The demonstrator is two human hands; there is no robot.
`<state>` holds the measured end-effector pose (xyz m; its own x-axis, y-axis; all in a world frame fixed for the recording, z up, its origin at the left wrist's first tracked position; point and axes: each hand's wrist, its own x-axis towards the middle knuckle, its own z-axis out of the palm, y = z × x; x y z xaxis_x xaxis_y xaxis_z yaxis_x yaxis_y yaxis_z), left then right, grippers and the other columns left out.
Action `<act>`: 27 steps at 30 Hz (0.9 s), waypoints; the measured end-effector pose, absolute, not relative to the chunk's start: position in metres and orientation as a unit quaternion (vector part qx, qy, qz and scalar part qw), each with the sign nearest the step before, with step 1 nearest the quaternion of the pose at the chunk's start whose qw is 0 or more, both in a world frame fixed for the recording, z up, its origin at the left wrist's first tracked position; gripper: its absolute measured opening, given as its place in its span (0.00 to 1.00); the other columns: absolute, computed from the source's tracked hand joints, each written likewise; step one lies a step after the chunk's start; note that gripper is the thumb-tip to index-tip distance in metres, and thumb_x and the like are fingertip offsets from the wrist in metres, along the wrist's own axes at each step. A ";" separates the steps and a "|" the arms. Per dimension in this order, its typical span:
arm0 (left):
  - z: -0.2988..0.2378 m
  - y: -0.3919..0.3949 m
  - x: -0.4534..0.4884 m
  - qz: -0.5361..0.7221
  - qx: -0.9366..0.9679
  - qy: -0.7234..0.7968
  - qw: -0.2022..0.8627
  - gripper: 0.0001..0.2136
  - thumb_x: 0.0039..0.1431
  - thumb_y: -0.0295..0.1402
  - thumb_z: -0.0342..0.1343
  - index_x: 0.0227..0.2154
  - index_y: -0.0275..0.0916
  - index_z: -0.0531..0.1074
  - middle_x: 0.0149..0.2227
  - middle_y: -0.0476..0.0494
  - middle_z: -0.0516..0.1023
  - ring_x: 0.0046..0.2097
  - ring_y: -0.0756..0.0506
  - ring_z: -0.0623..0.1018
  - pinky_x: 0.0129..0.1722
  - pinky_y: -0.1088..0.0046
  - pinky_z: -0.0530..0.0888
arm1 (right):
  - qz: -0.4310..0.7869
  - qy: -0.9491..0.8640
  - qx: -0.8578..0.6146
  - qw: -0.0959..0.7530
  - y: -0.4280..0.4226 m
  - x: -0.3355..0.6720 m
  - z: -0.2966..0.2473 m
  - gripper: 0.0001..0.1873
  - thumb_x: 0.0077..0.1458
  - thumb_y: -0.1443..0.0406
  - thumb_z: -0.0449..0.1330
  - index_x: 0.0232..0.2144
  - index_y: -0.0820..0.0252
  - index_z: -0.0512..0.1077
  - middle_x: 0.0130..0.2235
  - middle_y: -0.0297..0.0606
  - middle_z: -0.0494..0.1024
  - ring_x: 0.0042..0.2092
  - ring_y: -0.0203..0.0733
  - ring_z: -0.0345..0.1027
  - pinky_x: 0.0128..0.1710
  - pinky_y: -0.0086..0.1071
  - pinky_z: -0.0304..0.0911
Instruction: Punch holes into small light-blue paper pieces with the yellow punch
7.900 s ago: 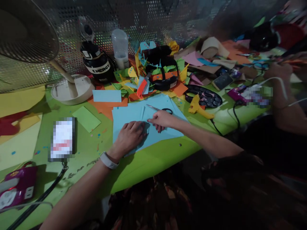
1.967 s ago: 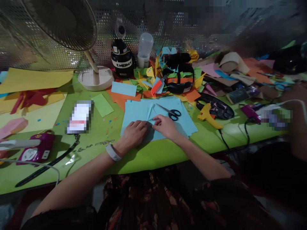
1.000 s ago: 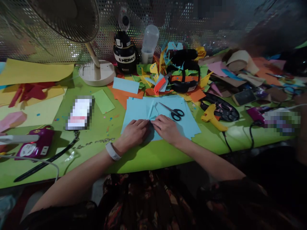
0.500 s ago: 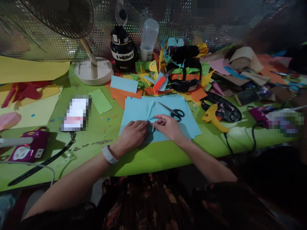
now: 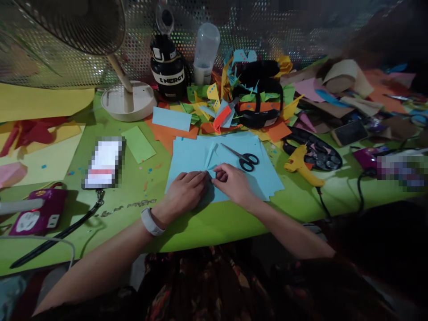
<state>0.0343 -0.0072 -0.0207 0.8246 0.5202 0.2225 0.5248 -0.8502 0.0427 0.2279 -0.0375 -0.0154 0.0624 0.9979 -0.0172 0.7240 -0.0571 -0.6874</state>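
Observation:
A stack of light blue paper sheets (image 5: 187,156) lies on the green table (image 5: 200,218) in front of me. My left hand (image 5: 183,192) rests flat on a folded blue piece, fingers pressed down on it. My right hand (image 5: 234,180) meets it from the right, fingertips pinching the fold of the same piece (image 5: 211,166). Black-handled scissors (image 5: 244,158) lie on the blue sheets just beyond my right hand. A white band sits on my left wrist.
A fan base (image 5: 127,100), a black "ENERGY" bottle (image 5: 169,73) and a clear bottle (image 5: 204,53) stand at the back. Paper scraps and a black strap (image 5: 261,111) pile behind the sheets. A yellow glue gun (image 5: 301,165), a phone (image 5: 103,162) and a purple device (image 5: 36,216) lie around.
Over the frames both hands stayed on the blue piece, the right fingers shifting along the fold toward the left hand. The view swung slightly.

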 end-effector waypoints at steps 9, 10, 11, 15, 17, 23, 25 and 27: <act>-0.019 -0.007 0.033 -0.121 -0.962 -0.245 0.023 0.13 0.65 0.27 0.48 0.48 0.34 0.74 0.55 0.38 0.75 0.52 0.40 0.76 0.44 0.61 0.72 | 0.015 -0.794 -0.560 0.236 -0.046 0.229 -0.028 0.10 0.62 0.69 0.54 0.38 0.57 0.76 0.39 0.41 0.75 0.42 0.43 0.69 0.42 0.36 0.67; -0.020 -0.006 0.032 -0.123 -0.962 -0.242 0.023 0.13 0.65 0.27 0.48 0.48 0.34 0.74 0.55 0.38 0.75 0.52 0.40 0.75 0.44 0.61 0.72 | 0.003 -0.802 -0.552 0.228 -0.046 0.229 -0.028 0.11 0.62 0.70 0.54 0.39 0.57 0.76 0.39 0.41 0.75 0.42 0.43 0.69 0.40 0.36 0.67; -0.020 -0.006 0.032 -0.125 -0.963 -0.239 0.022 0.13 0.64 0.27 0.49 0.47 0.34 0.75 0.55 0.38 0.75 0.52 0.40 0.75 0.44 0.61 0.73 | -0.004 -0.808 -0.545 0.224 -0.046 0.230 -0.028 0.11 0.62 0.70 0.54 0.39 0.57 0.76 0.38 0.41 0.75 0.41 0.43 0.69 0.40 0.36 0.67; -0.025 -0.005 0.031 -0.135 -0.961 -0.240 0.017 0.12 0.63 0.27 0.51 0.46 0.36 0.76 0.55 0.38 0.75 0.52 0.40 0.75 0.44 0.61 0.73 | 0.018 -0.820 -0.518 0.244 -0.043 0.235 -0.028 0.12 0.63 0.69 0.54 0.41 0.57 0.77 0.38 0.41 0.75 0.41 0.43 0.69 0.41 0.36 0.68; -0.027 -0.004 0.031 -0.136 -0.960 -0.244 0.018 0.12 0.64 0.28 0.50 0.46 0.37 0.76 0.56 0.38 0.75 0.53 0.41 0.75 0.44 0.62 0.72 | 0.044 -0.818 -0.509 0.263 -0.041 0.238 -0.029 0.12 0.64 0.68 0.53 0.41 0.58 0.77 0.38 0.41 0.76 0.41 0.43 0.70 0.43 0.37 0.68; -0.030 -0.004 0.030 -0.143 -0.959 -0.237 0.057 0.15 0.67 0.31 0.47 0.52 0.34 0.72 0.55 0.39 0.75 0.52 0.42 0.75 0.43 0.62 0.72 | 0.190 -0.722 -0.579 0.328 -0.037 0.243 -0.030 0.09 0.59 0.65 0.61 0.43 0.57 0.74 0.39 0.39 0.79 0.40 0.41 0.74 0.43 0.37 0.69; -0.029 -0.004 0.030 -0.145 -0.959 -0.236 0.066 0.15 0.67 0.30 0.47 0.53 0.33 0.71 0.55 0.39 0.76 0.52 0.42 0.75 0.43 0.63 0.72 | 0.247 -0.675 -0.608 0.337 -0.036 0.242 -0.028 0.11 0.56 0.65 0.64 0.42 0.56 0.74 0.36 0.36 0.80 0.36 0.39 0.74 0.39 0.34 0.69; -0.029 -0.004 0.030 -0.144 -0.959 -0.236 0.067 0.15 0.66 0.29 0.47 0.53 0.33 0.70 0.55 0.39 0.76 0.53 0.42 0.75 0.43 0.62 0.72 | 0.275 -0.650 -0.625 0.334 -0.035 0.241 -0.025 0.09 0.54 0.64 0.65 0.39 0.56 0.75 0.33 0.35 0.79 0.33 0.39 0.73 0.36 0.33 0.68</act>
<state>0.0301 -0.0038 -0.0285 0.8477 0.4324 0.3074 0.4711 -0.8799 -0.0615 0.2415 -0.0353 -0.0248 0.0045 0.9958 0.0916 0.6284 0.0684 -0.7749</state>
